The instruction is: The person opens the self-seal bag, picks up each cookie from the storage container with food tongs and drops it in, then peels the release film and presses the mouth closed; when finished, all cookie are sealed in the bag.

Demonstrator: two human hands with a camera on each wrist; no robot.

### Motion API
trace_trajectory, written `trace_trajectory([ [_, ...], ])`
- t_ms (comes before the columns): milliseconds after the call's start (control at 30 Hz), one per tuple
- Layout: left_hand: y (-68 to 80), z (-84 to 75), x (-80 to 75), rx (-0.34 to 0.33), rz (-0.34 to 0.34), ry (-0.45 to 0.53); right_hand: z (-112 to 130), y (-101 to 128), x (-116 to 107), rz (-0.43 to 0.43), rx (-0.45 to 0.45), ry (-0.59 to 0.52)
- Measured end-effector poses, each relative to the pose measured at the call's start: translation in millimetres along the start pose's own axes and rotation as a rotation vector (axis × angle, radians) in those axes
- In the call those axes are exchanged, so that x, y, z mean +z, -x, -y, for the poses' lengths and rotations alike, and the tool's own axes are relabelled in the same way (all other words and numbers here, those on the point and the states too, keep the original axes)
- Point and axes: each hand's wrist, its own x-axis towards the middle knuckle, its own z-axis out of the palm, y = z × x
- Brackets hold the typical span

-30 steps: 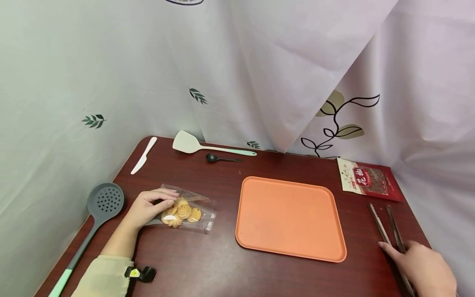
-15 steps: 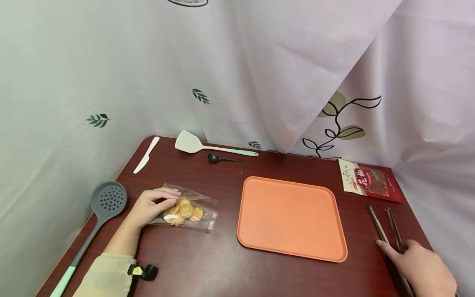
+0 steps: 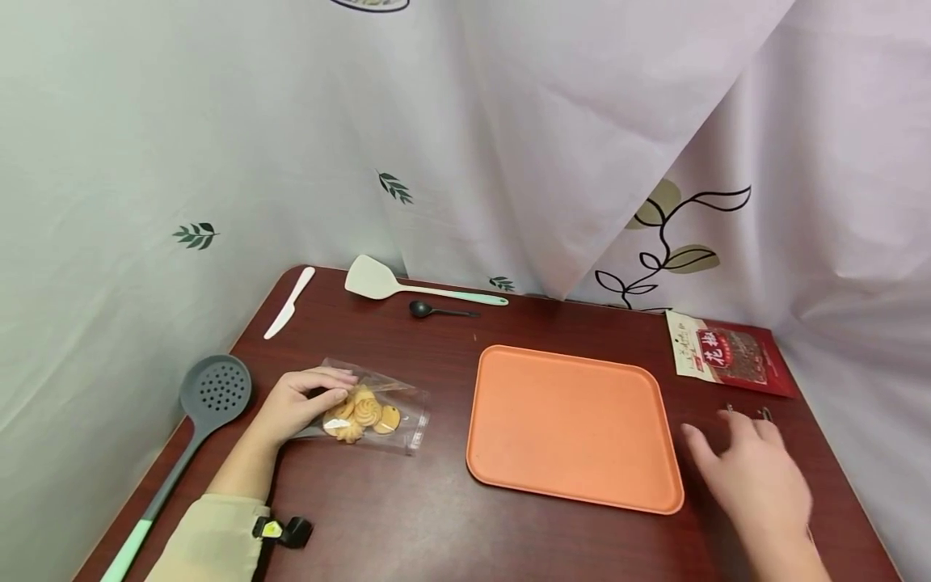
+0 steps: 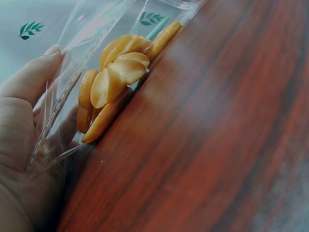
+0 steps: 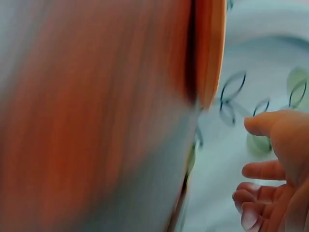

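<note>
Resting on the dark red counter, the person's left hand curls its fingers over the near end of a clear bag of cookies, thumb under the film and fingertips pinching it from above; the left wrist view shows the same grip, with round golden cookies stacked inside the plastic, which lies flat on the wood; the bag sits left of the orange tray, near it but apart from it, and its mouth looks shut, so as far as I can judge nothing has been taken out.

To the right, the right hand hovers just beside the tray's right edge, fingers spread and loose, holding nothing; it is blurred; beyond its fingertips only the tips of a pair of metal tongs show on the counter, the rest hidden by the hand; whether skin touches metal I cannot tell.

The tray carries nothing; my reading is that the work is at its very start; bag unopened, tongs not lifted, no cookie moved.
</note>
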Motion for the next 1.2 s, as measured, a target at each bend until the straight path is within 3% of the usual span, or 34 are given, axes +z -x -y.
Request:
trace_trajectory([
  [300, -0.1, 0.3, 0.2, -0.005, -0.002, -0.001, 93.6, 3.4, 30.4, -0.172, -0.312, -0.141],
  [633, -0.6, 2.2, 2.2, 0.007, -0.004, 0.010, 182.6, 13.0, 56.8, -0.149, -0.555, -0.208],
  [833, 0.4, 2.6, 2.8, -0.002, 0.008, 0.014, 219.9, 18.2, 71.5, -0.125, -0.735, -0.224],
  [1000, 0.2, 0.3, 0.6, -0.008, 0.010, 0.007, 244.1, 20.6, 84.4, -0.094, -0.797, -0.232],
  [1200, -1.6, -1.4, 0.9, -0.006, 0.013, 0.008, 267.0, 22.8, 92.7, -0.088, -0.804, -0.235],
])
